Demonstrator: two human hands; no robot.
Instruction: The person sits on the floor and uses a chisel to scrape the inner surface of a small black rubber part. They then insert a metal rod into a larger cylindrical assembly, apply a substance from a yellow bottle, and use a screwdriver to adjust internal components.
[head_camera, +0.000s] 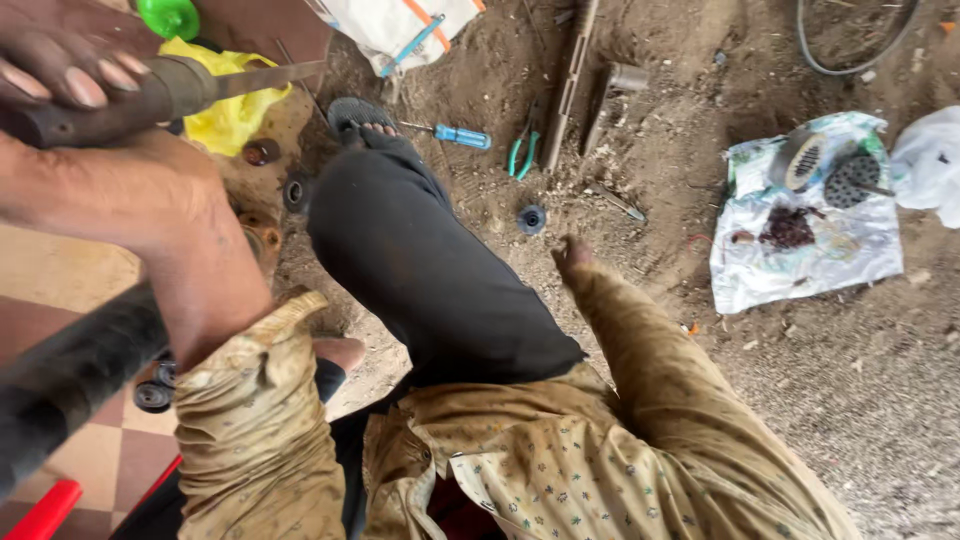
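Your left hand (110, 190) is closed around a dark round shaft (120, 105). The fingers (65, 75) curl over its top with the nails facing you. The shaft sits at the upper left of the view, raised above the ground in front of your bent knee (430, 270). A flat metal blade (270, 76) sticks out of its right end, above a yellow bag (235, 120).

Your right hand (573, 253) rests on the dirt to the right of the knee. Most of it is hidden, so I cannot tell whether it is open or closed.

A thick black bar (70, 375) crosses the lower left corner under your left forearm, with small dark rings (152, 396) beside it on the tiled floor (60, 270).

Farther out on the dirt lie a blue-handled screwdriver (460, 135), green-handled pliers (522, 155) and a small round wheel (531, 218). Well to the right, a white plastic sheet (760, 280) holds round perforated parts (850, 180).

For a good hold, I judge a full wrap close to the blade end is best, with the wrist straight. The blade should point away from your knee and your sandalled foot (360, 115). The right hand braced on the ground should steady you.
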